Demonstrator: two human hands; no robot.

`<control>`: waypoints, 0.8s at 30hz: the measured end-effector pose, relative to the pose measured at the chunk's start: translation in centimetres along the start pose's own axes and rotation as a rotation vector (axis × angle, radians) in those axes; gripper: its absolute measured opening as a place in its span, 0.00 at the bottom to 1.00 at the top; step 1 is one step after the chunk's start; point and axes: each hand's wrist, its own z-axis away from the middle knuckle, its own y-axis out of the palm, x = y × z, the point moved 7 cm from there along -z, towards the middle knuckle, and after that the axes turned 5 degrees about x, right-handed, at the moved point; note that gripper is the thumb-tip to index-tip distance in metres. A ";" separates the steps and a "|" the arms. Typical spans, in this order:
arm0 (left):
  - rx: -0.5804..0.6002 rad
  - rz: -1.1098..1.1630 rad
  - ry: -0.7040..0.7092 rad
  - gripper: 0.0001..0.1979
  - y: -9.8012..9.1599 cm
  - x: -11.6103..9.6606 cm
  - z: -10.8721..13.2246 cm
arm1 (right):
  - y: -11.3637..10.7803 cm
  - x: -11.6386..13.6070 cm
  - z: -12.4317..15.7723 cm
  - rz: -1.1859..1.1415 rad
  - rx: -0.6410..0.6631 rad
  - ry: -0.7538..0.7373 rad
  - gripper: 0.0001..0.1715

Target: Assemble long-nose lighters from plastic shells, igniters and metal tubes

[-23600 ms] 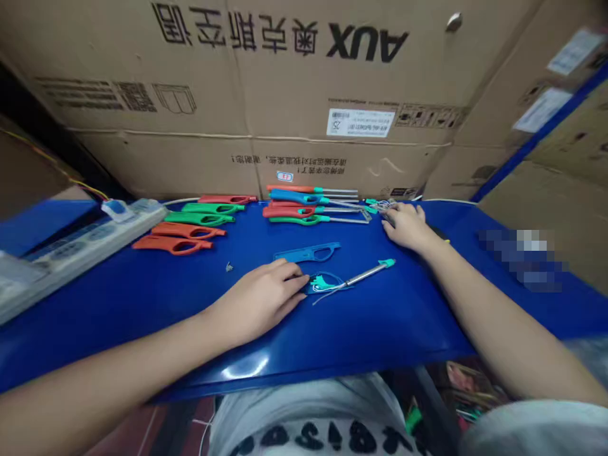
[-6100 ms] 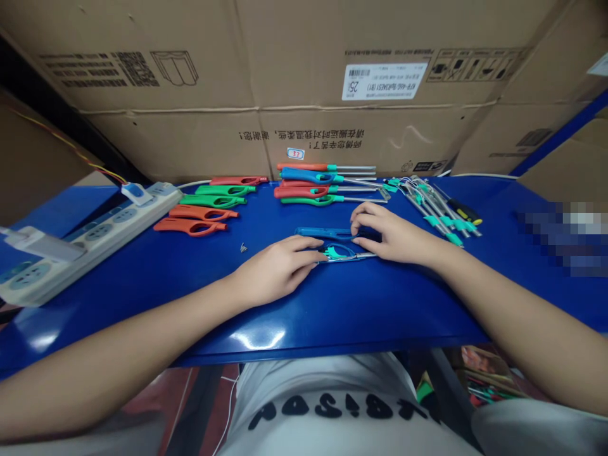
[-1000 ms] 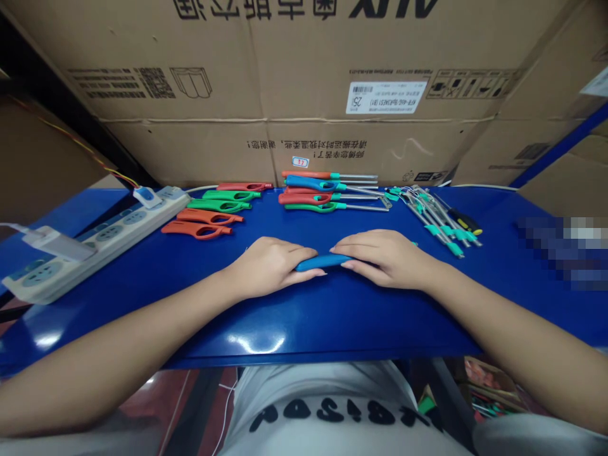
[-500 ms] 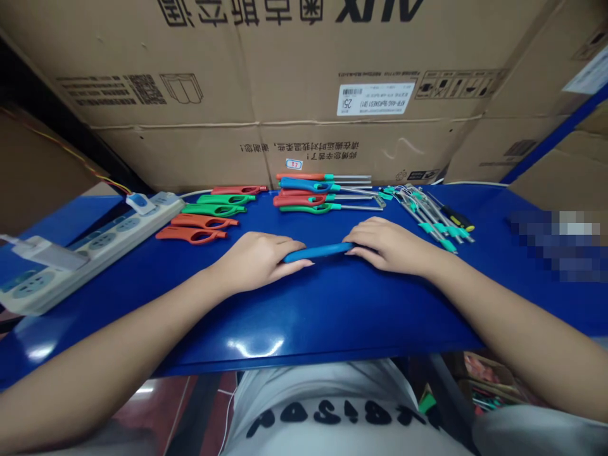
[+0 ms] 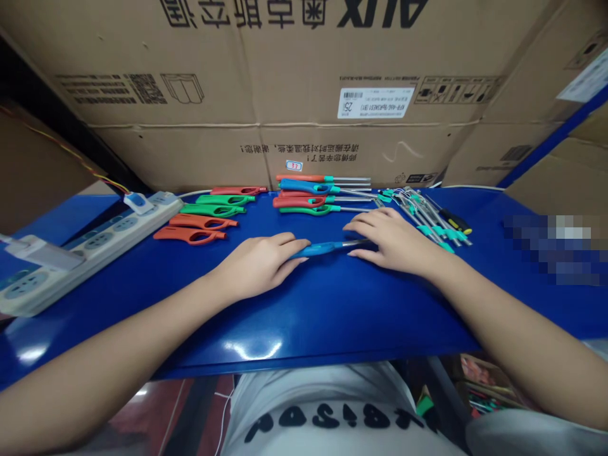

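A blue long-reach lighter (image 5: 320, 249) is held sideways above the middle of the blue table. My left hand (image 5: 259, 263) is closed around the rear of its handle. Its thin metal tube (image 5: 354, 243) runs between the thumb and fingers of my right hand (image 5: 392, 240), which curl around it; the tube's tip is hidden by that hand. Just beyond lie several lighters with tubes (image 5: 304, 201), in red, green, blue and orange. To the left of them, several orange, red and green handle shells (image 5: 197, 236) lie without tubes.
Several metal tubes with teal parts and wires (image 5: 427, 218) lie at right, beside a black and yellow screwdriver (image 5: 456, 221). A white power strip (image 5: 102, 250) with plugs runs along the left. A large cardboard sheet (image 5: 285, 82) stands behind the table (image 5: 294, 316).
My right hand has shifted slightly right and opened a little, from the front of the blue body to the metal tube, which now shows. My left hand stays on the handle.
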 end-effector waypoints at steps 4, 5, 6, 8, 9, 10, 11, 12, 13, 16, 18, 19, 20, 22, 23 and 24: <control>-0.025 -0.058 -0.036 0.19 -0.6 0.8 0.2 | 0.2 -3.7 0.8 -0.015 0.032 0.120 0.21; -0.036 -0.066 -0.043 0.19 -0.7 0.9 0.2 | 0.3 -4.5 1.0 -0.019 0.045 0.136 0.19; -0.047 -0.071 -0.047 0.19 -0.9 1.0 0.3 | 0.3 -5.0 1.1 -0.018 0.055 0.144 0.15; -0.067 -0.068 -0.048 0.19 -1.1 1.2 0.4 | 0.3 -5.7 1.2 -0.016 0.057 0.136 0.10; -0.072 -0.061 -0.045 0.19 -1.2 1.2 0.4 | 0.2 -5.7 1.2 -0.021 0.047 0.120 0.10; -0.076 -0.053 -0.043 0.19 -1.3 1.3 0.4 | 0.1 -5.6 1.2 -0.033 0.034 0.096 0.10; -0.077 -0.044 -0.042 0.19 -1.3 1.3 0.3 | 0.0 -5.4 1.1 -0.048 0.018 0.068 0.11; -0.075 -0.034 -0.040 0.19 -1.2 1.4 0.3 | 0.0 -4.9 1.1 -0.068 0.001 0.038 0.11; -0.072 -0.021 -0.038 0.19 -1.1 1.3 0.3 | -0.1 -4.4 0.9 -0.087 -0.013 0.008 0.11; -0.058 0.050 -0.026 0.19 -0.7 0.9 0.2 | -0.3 -2.1 0.5 -0.114 -0.058 -0.065 0.12; -0.051 0.128 -0.007 0.19 -0.3 0.2 0.2 | -0.3 -0.4 0.2 -0.101 -0.087 -0.107 0.14; -0.050 0.167 0.004 0.18 -0.1 -0.1 0.2 | -0.2 0.5 0.1 -0.089 -0.093 -0.131 0.15; -0.049 0.202 0.018 0.18 0.1 -0.4 0.2 | -0.1 1.4 0.0 -0.078 -0.098 -0.159 0.15; -0.057 0.255 0.044 0.17 0.4 -0.9 0.2 | 0.1 2.6 0.0 -0.046 -0.110 -0.210 0.16; -0.063 0.281 0.053 0.17 0.4 -1.0 0.2 | 0.2 2.9 -0.1 -0.036 -0.118 -0.223 0.16; -0.071 0.310 0.054 0.16 0.4 -1.0 0.2 | 0.2 3.0 -0.1 -0.031 -0.126 -0.227 0.16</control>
